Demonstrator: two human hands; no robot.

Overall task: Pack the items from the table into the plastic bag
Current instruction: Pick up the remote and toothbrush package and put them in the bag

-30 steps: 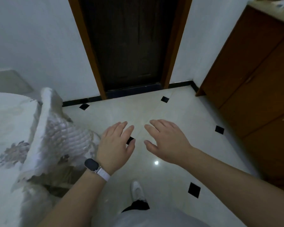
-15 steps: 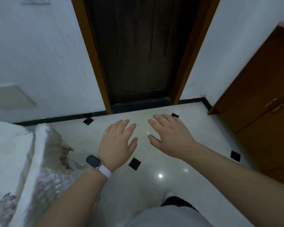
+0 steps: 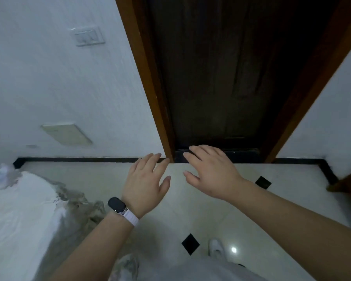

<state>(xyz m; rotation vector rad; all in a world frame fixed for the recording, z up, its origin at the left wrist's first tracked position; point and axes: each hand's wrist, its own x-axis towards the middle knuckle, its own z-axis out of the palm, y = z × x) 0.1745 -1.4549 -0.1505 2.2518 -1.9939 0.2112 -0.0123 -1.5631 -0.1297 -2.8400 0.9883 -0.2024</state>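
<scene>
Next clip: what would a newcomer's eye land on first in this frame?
Two bare, empty hands held out mid-frame with fingers spread: the left hand, with a dark smartwatch on a pale strap at the wrist, and the right hand. Behind them stands a dark wooden door in an orange-brown frame. A white floral quilt fills the lower left; no table or plastic bag shows.

Door [image 3: 221, 78] ahead; bed [image 3: 18, 220] at left; shoe [image 3: 216, 247] on floor [image 3: 211, 209].

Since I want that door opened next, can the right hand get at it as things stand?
Probably yes. The right hand is open and empty, stretched toward the dark door, with only bare floor between. No handle shows in view, though.
</scene>
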